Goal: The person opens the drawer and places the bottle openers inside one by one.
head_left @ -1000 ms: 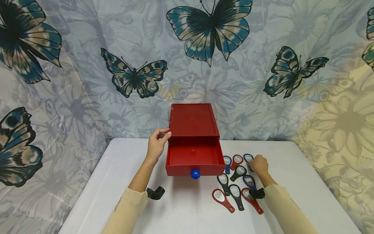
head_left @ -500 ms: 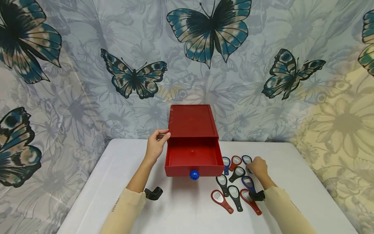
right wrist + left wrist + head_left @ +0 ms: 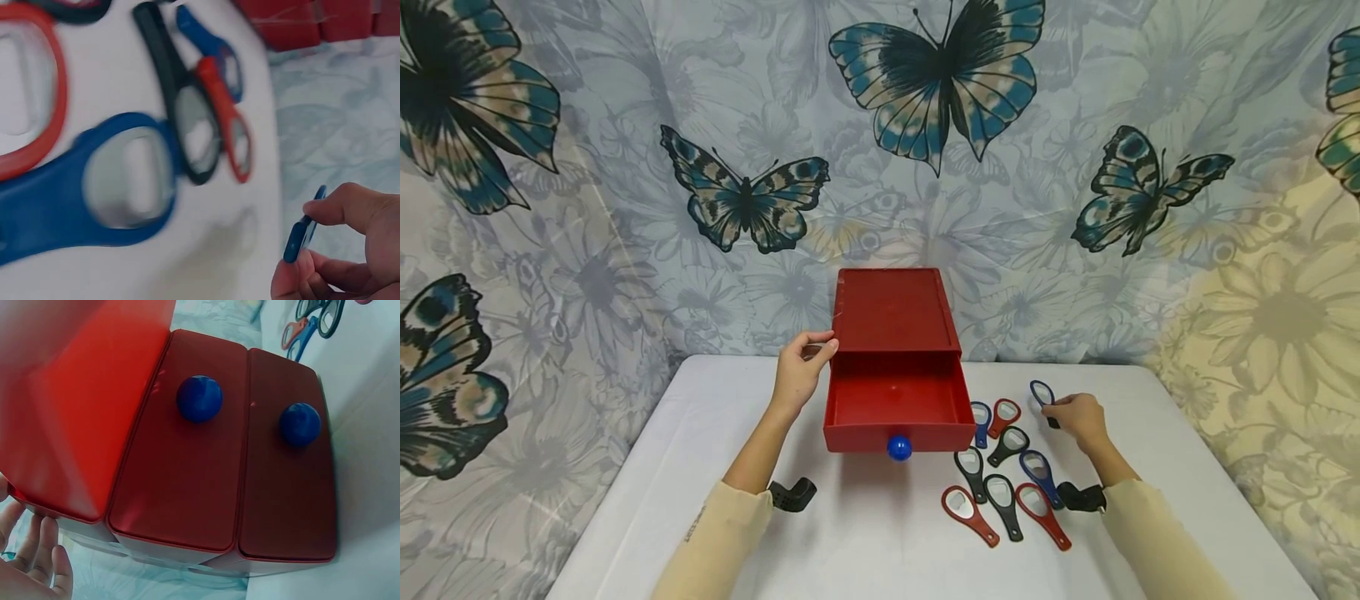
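In the head view, my right hand (image 3: 1078, 419) pinches a blue magnifying glass (image 3: 1042, 392) by its handle, above the table's right side. The right wrist view shows this magnifying glass (image 3: 300, 236) nearly edge-on between thumb and fingers. My left hand (image 3: 797, 371) touches the left side of a red drawer cabinet (image 3: 897, 308). Its top drawer (image 3: 865, 437) is pulled out, with a blue knob (image 3: 899, 448) and nothing visible inside. From the left wrist, my fingers (image 3: 47, 547) lie against the cabinet's side, and two closed lower drawers (image 3: 181, 469) show.
Several magnifying glasses lie on the white table right of the cabinet, among them a red one (image 3: 970, 515), a black one (image 3: 1003, 506) and a blue one (image 3: 1037, 468). A butterfly-patterned cloth (image 3: 940, 208) hangs behind. Black wrist mounts (image 3: 792, 496) sit on both forearms.
My right hand has lifted the blue magnifying glass off the table and moved slightly right with it. The left hand and the pulled-out drawer stay the same.
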Demonstrator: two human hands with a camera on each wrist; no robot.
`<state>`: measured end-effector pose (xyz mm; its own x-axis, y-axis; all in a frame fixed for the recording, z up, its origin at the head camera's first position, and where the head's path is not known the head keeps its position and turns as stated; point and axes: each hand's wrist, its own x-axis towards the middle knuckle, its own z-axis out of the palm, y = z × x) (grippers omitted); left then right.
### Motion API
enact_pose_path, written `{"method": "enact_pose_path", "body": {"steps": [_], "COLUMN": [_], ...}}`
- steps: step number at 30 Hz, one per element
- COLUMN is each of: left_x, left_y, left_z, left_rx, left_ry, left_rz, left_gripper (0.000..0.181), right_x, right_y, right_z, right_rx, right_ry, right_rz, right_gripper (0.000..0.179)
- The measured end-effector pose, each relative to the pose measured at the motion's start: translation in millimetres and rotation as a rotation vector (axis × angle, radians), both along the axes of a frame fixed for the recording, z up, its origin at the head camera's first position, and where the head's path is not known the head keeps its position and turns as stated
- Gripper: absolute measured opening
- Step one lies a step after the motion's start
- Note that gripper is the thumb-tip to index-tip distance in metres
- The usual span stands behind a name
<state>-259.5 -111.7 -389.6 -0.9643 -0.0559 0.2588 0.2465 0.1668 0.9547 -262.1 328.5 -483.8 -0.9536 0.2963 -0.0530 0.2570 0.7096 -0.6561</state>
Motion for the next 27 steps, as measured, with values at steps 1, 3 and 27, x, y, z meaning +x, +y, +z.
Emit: {"method": "enact_pose_path", "body": {"steps": [1, 3, 27], "left_x": [3.8, 9.6, -12.7], "left_y": [1.3, 3.5, 0.8], "left_z": [4.1, 10.4, -20.6], "left_rx": [-0.005, -0.012, 0.031], "left_ry": [0.009, 0.026, 0.052], "left_rz": [0.002, 0.006, 0.031], "left_gripper": [0.029, 0.029, 0.027], "right_x": [-0.5, -1.1, 15.7], "right_y": [-0.6, -2.9, -97.6], "right_z": [5.9, 19.2, 178.9], "right_rx": [-0.002, -0.010, 0.024], "right_ry": [0.011, 0.030, 0.243], "right_rz": [0.006, 0.023, 0.338], "right_gripper": [0.037, 0.038, 0.037]}}
